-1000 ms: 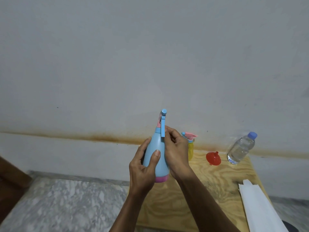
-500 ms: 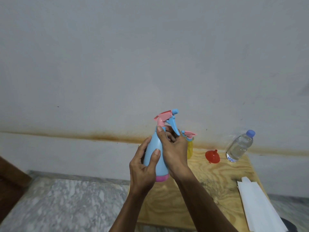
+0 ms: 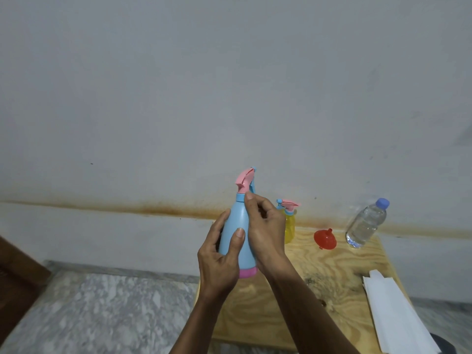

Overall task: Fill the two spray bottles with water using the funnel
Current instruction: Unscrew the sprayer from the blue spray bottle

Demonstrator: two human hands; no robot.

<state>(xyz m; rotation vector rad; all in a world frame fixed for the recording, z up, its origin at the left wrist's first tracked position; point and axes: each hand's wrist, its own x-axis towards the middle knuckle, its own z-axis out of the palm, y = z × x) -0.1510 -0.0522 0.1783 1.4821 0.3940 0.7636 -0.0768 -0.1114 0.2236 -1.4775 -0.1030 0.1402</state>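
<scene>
Hands come first, nearest the camera: the left hand (image 3: 221, 254) wraps the belly of the blue spray bottle (image 3: 238, 235), thumb laid flat on its front and the other fingers curled behind it, a closed grip round the body. The right hand (image 3: 265, 229) sits just beside it on the bottle's right flank, its fingertips (image 3: 249, 198) curled in at the neck, pinching at the collar under the pink trigger head (image 3: 244, 180); whether they clasp the collar itself or only the shoulder below it is hard to tell from this angle.

The bottle is held clear above the wooden surface (image 3: 332, 277), its long axis close to upright, pink base down toward the wrists and the head straight above both grips. That line is what matters: the head probably has to be unscrewed about this upright axis, so the right hand, the one at the neck, is placed to twist while the left holds the body against the turn.

Beyond the right grip, on the surface, stands the yellow spray bottle (image 3: 289, 227) with its head on. Farther right of it lies the red funnel (image 3: 325, 238), mouth down it seems, and beyond that, near the wall, a clear water bottle (image 3: 365, 223) with its blue cap on. A stack of white paper (image 3: 398, 315) lies at the near right edge.
</scene>
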